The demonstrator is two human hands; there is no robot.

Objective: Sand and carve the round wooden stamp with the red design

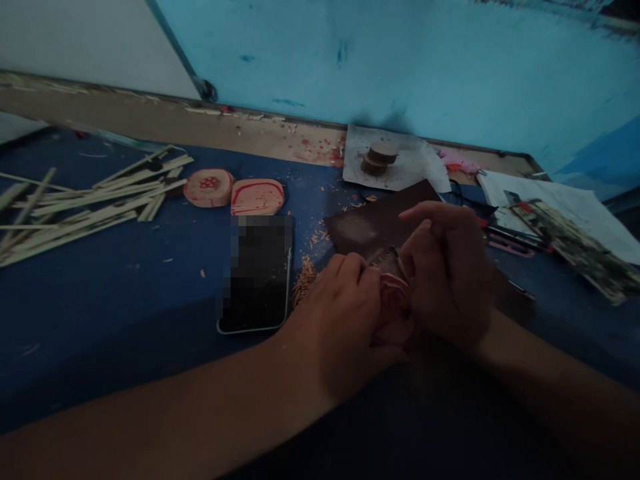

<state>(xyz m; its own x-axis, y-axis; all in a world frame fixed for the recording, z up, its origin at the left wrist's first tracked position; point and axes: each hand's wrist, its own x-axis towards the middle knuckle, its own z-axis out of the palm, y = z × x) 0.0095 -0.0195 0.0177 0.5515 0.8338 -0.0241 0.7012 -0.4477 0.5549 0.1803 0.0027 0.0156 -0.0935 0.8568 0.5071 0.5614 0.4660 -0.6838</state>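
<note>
From where I stood, the two forearms came in from the near side, left and right, and met over the blue table (pixel 150 313). The left hand (pixel 340 307) lay low with its knuckles up, fingers bent over the left side of a carved wooden piece (pixel 395 320) and thumb stretched along the near side, holding it snugly. The right hand (pixel 445 273) arched over from the right, one finger raised and pointing left, the others drawn in around a slim tool (pixel 396 259); the dim light hid exactly how they gripped it.

The piece sat between the hands, near the brown sheet (pixel 367 217). It looked pinkish and rounded, its upper face cut into curved ridges, though fingers and shadow covered much of it. A heap of pale shavings (pixel 304 279) lay just left of it, past the left fingers, with a phone (pixel 260 283) beside the heap. Farther off to the left, two red-marked blocks (pixel 209 188) sat side by side.
</note>
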